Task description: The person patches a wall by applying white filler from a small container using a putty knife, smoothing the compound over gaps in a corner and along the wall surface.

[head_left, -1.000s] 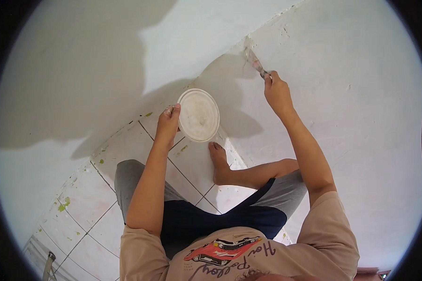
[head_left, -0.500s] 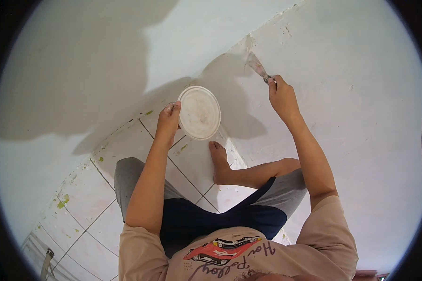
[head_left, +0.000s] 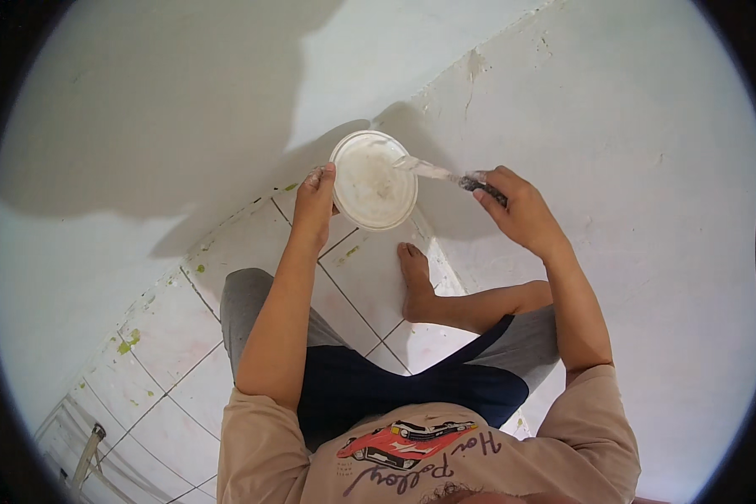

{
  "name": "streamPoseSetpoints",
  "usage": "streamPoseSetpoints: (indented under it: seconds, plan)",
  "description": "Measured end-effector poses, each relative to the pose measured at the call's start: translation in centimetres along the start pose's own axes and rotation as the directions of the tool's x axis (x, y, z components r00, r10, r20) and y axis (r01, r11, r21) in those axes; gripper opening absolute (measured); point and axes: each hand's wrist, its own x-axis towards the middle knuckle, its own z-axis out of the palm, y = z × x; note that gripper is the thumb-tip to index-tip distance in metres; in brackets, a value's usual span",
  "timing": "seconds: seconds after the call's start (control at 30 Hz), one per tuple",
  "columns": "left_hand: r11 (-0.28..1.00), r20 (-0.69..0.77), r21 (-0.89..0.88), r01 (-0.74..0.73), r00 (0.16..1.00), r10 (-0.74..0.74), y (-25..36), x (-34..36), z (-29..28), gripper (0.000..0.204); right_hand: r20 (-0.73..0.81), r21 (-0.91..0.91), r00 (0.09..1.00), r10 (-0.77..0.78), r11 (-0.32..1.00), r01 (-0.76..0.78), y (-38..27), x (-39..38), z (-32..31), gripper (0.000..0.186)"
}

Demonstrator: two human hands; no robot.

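Observation:
My left hand grips the left edge of a round white plastic lid, thumb on top and fingers curled beneath. The lid is held level off the floor, with smears of pale paste on its face. In my right hand, closed around the dark handle, is a putty knife. Its blade, coated with whitish paste, points left and reaches over the lid's right rim. Whether the tip touches the lid, I cannot tell. Parts of my left fingers are hidden under the lid.
Two pale walls meet at a corner line; the right wall has a rough, cracked patch near that line. White floor tiles with green paint flecks lie below. My bare foot rests near the right wall. A metal-tipped frame stands lower left.
My right hand has drawn the putty knife away from the wall corner, down and toward the lid. The lid has shifted slightly up and right in the picture as the view moved.

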Motion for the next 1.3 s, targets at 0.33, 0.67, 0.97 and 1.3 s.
streamPoseSetpoints:
  seconds: [0.33, 0.67, 0.97, 1.3]
  plan:
    - [0.998, -0.049, 0.002, -0.063, 0.997, 0.063, 0.5, -1.0, 0.6, 0.038, -0.004, -0.177, 0.990, -0.142, 0.974, 0.139, -0.4, -0.2, 1.2, 0.024]
    - [0.997, -0.031, 0.038, -0.071, 0.997, 0.072, 1.1, -1.7, 1.1, 0.044, -0.001, -0.256, 0.992, -0.128, 0.959, 0.123, -0.2, -0.1, 1.9, 0.021]
    - [0.994, -0.053, -0.004, -0.107, 0.993, 0.107, 0.9, -1.2, 0.7, 0.041, -0.007, -0.227, 0.981, -0.192, 0.956, 0.186, 0.4, 0.5, 1.7, 0.020]
    - [0.994, -0.061, -0.057, -0.091, 0.994, 0.088, 0.4, -0.9, 0.5, 0.039, -0.029, -0.210, 0.984, -0.178, 0.963, 0.168, -0.2, 0.6, 1.7, 0.020]
